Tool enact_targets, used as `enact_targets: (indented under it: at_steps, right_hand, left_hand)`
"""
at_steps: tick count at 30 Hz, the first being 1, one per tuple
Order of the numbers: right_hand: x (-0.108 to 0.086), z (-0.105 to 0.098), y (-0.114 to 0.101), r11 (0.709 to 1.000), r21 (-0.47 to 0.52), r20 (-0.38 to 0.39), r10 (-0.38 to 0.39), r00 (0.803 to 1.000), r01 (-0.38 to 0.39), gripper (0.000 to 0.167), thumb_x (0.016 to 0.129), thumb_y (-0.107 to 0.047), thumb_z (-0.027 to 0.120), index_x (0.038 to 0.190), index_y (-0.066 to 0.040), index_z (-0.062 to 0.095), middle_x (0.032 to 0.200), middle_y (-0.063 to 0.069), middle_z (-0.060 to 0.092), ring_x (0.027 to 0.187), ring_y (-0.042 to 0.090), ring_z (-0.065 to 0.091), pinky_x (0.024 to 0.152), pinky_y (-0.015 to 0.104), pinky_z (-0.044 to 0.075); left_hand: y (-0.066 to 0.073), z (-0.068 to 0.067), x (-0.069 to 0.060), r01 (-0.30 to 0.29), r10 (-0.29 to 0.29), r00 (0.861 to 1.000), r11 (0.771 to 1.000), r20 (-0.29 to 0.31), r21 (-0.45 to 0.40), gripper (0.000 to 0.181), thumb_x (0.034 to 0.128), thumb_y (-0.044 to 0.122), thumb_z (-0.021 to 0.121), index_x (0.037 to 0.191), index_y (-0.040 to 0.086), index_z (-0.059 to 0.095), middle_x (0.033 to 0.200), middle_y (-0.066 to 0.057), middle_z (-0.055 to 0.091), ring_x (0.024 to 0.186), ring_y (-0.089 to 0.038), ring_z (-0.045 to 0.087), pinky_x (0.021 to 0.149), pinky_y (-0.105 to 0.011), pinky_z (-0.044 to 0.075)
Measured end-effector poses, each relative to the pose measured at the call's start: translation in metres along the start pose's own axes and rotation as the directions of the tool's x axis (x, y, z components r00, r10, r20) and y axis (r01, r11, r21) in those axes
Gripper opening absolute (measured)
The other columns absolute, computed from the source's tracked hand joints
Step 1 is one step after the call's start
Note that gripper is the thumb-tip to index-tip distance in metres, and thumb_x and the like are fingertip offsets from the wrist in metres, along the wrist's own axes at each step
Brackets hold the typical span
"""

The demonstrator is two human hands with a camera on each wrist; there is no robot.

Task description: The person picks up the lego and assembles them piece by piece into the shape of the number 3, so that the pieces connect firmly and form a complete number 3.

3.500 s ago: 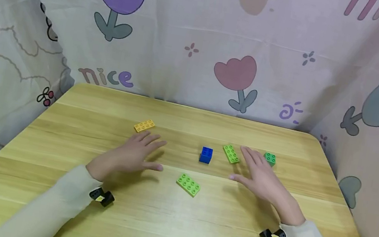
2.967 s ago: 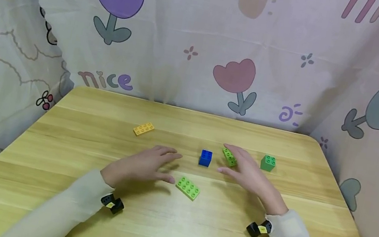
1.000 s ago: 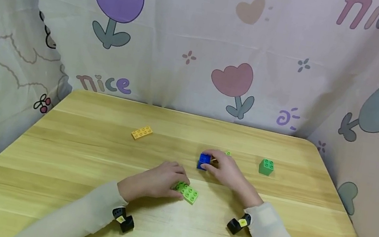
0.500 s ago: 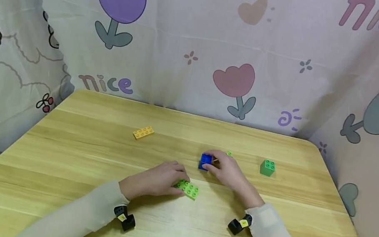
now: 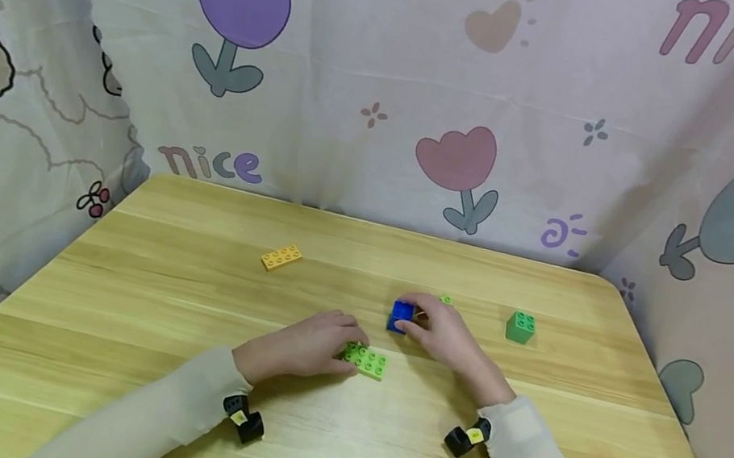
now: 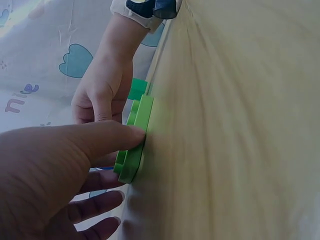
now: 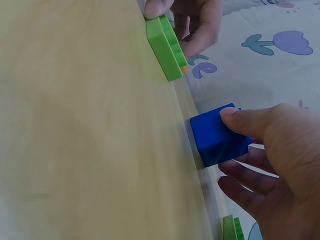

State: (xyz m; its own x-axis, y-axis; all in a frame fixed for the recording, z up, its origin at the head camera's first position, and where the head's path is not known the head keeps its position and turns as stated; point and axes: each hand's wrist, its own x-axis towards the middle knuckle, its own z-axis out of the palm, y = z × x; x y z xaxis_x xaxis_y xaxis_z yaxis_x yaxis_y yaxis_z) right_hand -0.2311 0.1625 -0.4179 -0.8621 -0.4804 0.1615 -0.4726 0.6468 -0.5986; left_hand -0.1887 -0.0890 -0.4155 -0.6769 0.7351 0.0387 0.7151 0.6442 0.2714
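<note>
In the head view, your left hand (image 5: 305,345) is pinching the left end of the near lime brick (image 5: 369,363), leaving its right end free. Because that grip is sitting off-centre, a push on the free end could be swinging the brick round between your fingers. Your right hand (image 5: 446,333) is gripping the blue brick (image 5: 400,311) from its right side, farther back on the bench (image 5: 183,270). Your knuckles are mostly covering the far lime brick (image 5: 446,299), so a sideways sweep could be knocking it away unseen. The green brick (image 5: 521,328) and the yellow brick (image 5: 281,257) are lying well apart from your fingers, so they are running little risk.

In the left wrist view, your thumb is pressing the near lime brick's long side, and your lower fingers are spreading loose beneath it. With so few fingers doing the holding, the brick could be tipping if you are squeezing unevenly. You cannot tell whether it is resting on the bench.

In the right wrist view, your thumb is pressing high on the blue brick, your other fingers spreading behind. That high thumb could be tilting it, and those trailing fingers are sitting near the far lime brick.
</note>
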Motion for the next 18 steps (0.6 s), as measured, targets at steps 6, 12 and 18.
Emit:
enact_targets:
  at_steps: [6,12,18]
  right_hand:
    - [-0.002,-0.002,-0.003,1.0,0.004,0.008,-0.014,1.0,0.014,0.039,0.094,-0.021,0.069,0.127,-0.005,0.06,0.117,0.008,0.064,0.104,0.023,0.062,0.088,0.037,0.052]
    - [-0.006,-0.006,-0.007,1.0,0.015,0.001,-0.014,1.0,0.014,0.04,0.094,-0.022,0.068,0.129,-0.006,0.06,0.117,0.006,0.065,0.103,0.022,0.062,0.088,0.037,0.052]
    - [-0.009,-0.01,-0.012,0.999,0.022,-0.008,-0.029,1.0,0.029,0.039,0.093,-0.023,0.069,0.128,-0.008,0.061,0.116,0.005,0.065,0.102,0.021,0.062,0.086,0.037,0.052]
  left_hand:
    - [-0.001,0.005,0.001,0.033,-0.034,0.999,0.999,-0.027,-0.02,0.039,0.0904,0.039,0.07,0.119,0.014,0.066,0.113,0.0,0.062,0.101,-0.015,0.055,0.091,-0.034,0.046]
    - [-0.001,0.007,-0.001,0.05,-0.052,0.998,0.998,-0.046,-0.036,0.038,0.0901,0.04,0.07,0.118,0.014,0.067,0.111,0.0,0.062,0.099,-0.014,0.055,0.089,-0.034,0.046]
    - [-0.002,0.006,0.001,0.041,-0.043,0.997,0.999,-0.063,-0.031,0.037,0.0897,0.039,0.071,0.117,0.014,0.067,0.11,0.001,0.062,0.097,-0.013,0.054,0.087,-0.032,0.046]
